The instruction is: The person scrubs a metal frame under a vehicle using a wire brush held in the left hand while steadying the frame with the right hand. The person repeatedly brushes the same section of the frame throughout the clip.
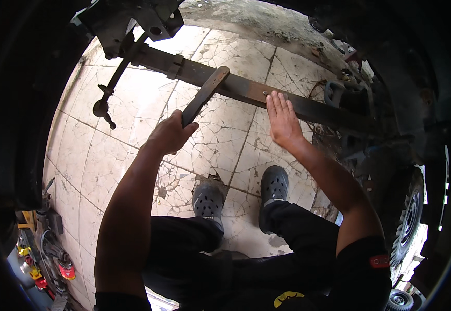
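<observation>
My left hand (pixel 169 133) wraps a flat, round-ended metal bar (pixel 207 95), upper centre | my right hand (pixel 284 120), fingers straight, holding nothing, at the rust-patched dark metal beam (pixel 316 110) crossing upper frame

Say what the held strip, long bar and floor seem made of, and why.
Strip: probably steel, dull and dark with a rusty-brown end.
Long bar: likely steel too, dark, matte, with a rusty patch.
Floor: apparently ceramic tile, pale, with straight joints and cracks.
</observation>
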Motion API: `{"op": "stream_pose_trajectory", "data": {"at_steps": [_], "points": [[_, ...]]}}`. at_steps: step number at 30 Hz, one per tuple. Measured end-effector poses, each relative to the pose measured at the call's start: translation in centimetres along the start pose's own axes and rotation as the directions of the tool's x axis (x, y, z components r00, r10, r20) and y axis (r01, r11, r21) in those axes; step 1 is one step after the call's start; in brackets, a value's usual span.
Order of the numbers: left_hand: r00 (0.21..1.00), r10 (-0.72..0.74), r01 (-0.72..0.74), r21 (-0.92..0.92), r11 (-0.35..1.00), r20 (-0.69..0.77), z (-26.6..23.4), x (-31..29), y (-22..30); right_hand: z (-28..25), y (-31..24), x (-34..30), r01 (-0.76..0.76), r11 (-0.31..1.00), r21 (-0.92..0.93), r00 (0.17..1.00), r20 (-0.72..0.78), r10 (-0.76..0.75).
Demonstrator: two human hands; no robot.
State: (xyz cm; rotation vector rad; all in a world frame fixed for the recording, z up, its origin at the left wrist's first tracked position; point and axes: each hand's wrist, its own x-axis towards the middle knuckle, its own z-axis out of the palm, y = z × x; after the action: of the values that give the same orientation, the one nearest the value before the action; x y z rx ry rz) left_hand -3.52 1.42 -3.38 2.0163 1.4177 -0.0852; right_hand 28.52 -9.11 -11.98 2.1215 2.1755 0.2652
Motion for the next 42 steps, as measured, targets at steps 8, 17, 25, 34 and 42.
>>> {"op": "stream_pose_trajectory", "data": {"at_steps": [8, 17, 25, 34, 42], "points": [[0.999, -0.039, 0.04, -0.033, 0.999, 0.022, -0.6, -0.7, 0.8, -0.4, -1.4, 0.1, -0.098, 0.992, 0.082, 0.995, 0.033, 0.096], [0.998, -0.045, 0.047, -0.046, 0.998, 0.034, -0.6, -0.7, 0.9, -1.7, 0.2, 1.2, -0.127, 0.992, -0.021, 0.986, 0.102, 0.128], [0.998, -0.044, 0.047, -0.064, 0.997, 0.047, -0.6, -0.4, 1.2, -1.9, 1.5, 1.8, -0.175, 0.982, -0.066, 0.969, 0.165, 0.184], [0.998, -0.04, 0.045, -0.096, 0.994, 0.055, -0.6, -0.6, 1.5, -2.3, 1.8, 2.2, -0.196, 0.98, -0.02, 0.96, 0.198, 0.196], [0.998, -0.033, 0.037, -0.081, 0.996, 0.05, -0.6, -1.1, 1.3, -1.6, 0.8, 1.0, -0.119, 0.993, 0.015, 0.974, 0.197, 0.114]]}}
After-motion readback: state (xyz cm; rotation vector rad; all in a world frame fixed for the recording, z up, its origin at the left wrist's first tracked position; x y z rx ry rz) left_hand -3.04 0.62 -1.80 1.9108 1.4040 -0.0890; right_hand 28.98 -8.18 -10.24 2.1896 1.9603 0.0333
